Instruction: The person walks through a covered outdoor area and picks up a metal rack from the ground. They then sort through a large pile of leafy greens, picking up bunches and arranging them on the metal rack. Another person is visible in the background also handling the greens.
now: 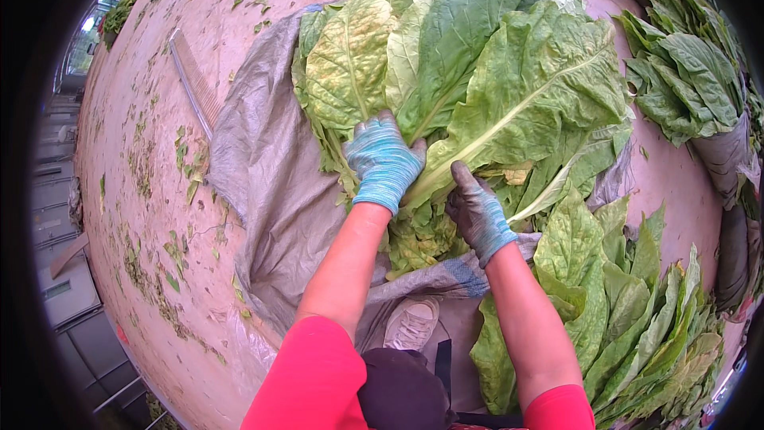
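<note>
Large green and yellowing tobacco-like leaves (519,83) lie in a pile on a grey woven plastic sheet (268,149). My left hand (385,158), in a blue knitted glove with a grey palm, rests over the leaf bases at the pile's lower middle, its thumb out to the right; whether it grips a stem is hidden. To its right, my right hand (477,209), in a matching glove, is beside the thick pale midrib of a broad leaf, thumb raised. Its fingers are curled below and partly hidden, so its hold cannot be told.
More leaves (632,304) stand stacked at lower right, and a wrapped bundle of leaves (686,71) lies at upper right. A comb-like toothed bar (194,80) lies on the pinkish floor (161,191) at left, among leaf scraps. A shoe (412,323) shows below the sheet's edge.
</note>
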Action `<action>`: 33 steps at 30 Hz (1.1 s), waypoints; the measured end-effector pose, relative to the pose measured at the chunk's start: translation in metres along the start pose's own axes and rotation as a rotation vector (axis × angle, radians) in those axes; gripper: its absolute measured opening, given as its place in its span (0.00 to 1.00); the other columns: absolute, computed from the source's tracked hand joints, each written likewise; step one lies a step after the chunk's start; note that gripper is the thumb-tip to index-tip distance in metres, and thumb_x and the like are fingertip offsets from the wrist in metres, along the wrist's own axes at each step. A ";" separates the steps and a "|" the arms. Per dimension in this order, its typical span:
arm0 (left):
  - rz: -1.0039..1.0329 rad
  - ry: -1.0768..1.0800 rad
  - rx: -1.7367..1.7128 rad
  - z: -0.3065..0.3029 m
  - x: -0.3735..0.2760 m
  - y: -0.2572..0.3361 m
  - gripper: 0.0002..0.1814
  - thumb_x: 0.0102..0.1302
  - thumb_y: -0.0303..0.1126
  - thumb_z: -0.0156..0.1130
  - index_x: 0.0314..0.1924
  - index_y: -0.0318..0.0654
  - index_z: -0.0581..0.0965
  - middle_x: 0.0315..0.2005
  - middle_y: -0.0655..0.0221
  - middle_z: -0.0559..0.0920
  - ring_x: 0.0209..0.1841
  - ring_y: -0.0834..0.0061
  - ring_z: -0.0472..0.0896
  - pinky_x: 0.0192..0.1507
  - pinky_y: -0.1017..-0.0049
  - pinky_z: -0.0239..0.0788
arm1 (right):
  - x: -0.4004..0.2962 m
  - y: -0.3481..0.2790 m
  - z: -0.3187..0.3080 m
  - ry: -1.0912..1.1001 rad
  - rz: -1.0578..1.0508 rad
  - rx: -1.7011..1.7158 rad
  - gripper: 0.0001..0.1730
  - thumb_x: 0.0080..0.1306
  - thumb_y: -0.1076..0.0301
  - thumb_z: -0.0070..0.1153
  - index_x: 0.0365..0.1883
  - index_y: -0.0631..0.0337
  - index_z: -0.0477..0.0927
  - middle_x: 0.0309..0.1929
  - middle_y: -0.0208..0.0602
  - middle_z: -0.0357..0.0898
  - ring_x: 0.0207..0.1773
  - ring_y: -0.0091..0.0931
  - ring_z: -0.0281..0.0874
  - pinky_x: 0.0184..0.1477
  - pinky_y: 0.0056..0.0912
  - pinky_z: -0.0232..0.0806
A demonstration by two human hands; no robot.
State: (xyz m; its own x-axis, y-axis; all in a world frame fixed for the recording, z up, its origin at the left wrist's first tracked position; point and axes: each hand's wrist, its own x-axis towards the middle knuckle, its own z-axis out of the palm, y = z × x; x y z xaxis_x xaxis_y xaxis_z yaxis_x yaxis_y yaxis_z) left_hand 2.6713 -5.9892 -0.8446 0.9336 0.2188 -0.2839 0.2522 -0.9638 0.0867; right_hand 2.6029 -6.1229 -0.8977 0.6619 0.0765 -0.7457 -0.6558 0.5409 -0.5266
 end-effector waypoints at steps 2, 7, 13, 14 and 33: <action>0.088 -0.044 -0.179 0.005 -0.015 0.001 0.32 0.52 0.50 0.61 0.51 0.34 0.70 0.40 0.54 0.79 0.45 0.59 0.77 0.45 0.63 0.69 | 0.002 -0.004 -0.012 -0.067 0.036 0.113 0.24 0.54 0.51 0.64 0.40 0.55 0.69 0.29 0.27 0.67 0.31 0.23 0.65 0.38 0.30 0.63; 0.240 -0.285 -0.503 0.029 -0.058 0.022 0.31 0.57 0.45 0.55 0.52 0.28 0.64 0.37 0.42 0.77 0.42 0.48 0.76 0.45 0.60 0.68 | 0.001 -0.016 -0.039 -0.338 0.097 0.288 0.30 0.59 0.52 0.59 0.56 0.58 0.68 0.52 0.35 0.72 0.53 0.29 0.70 0.57 0.36 0.63; 0.498 -0.259 -0.399 0.000 -0.095 0.040 0.50 0.52 0.53 0.59 0.60 0.15 0.53 0.48 0.36 0.70 0.52 0.49 0.71 0.55 0.63 0.63 | -0.028 -0.034 -0.041 -0.365 0.076 0.324 0.25 0.61 0.61 0.56 0.54 0.64 0.69 0.50 0.40 0.74 0.52 0.30 0.72 0.56 0.37 0.65; 0.507 -0.215 -0.341 0.004 -0.100 0.041 0.52 0.51 0.55 0.59 0.60 0.15 0.53 0.50 0.36 0.68 0.54 0.50 0.69 0.57 0.63 0.62 | -0.032 -0.035 -0.035 -0.377 0.114 0.360 0.24 0.61 0.62 0.56 0.53 0.64 0.70 0.49 0.40 0.75 0.51 0.31 0.73 0.56 0.37 0.65; -0.062 0.362 -1.256 0.019 -0.012 -0.071 0.10 0.55 0.32 0.64 0.33 0.34 0.75 0.20 0.67 0.77 0.20 0.75 0.73 0.23 0.73 0.67 | -0.062 -0.077 -0.014 -0.247 -0.151 0.338 0.17 0.59 0.62 0.55 0.45 0.60 0.74 0.34 0.36 0.79 0.34 0.31 0.80 0.34 0.34 0.76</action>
State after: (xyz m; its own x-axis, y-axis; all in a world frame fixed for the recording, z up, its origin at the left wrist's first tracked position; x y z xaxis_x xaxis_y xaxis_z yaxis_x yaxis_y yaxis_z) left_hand 2.6379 -5.9261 -0.8653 0.8771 0.4758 -0.0656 0.1774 -0.1941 0.9648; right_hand 2.6075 -6.1813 -0.8167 0.8350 0.1513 -0.5291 -0.4169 0.8015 -0.4287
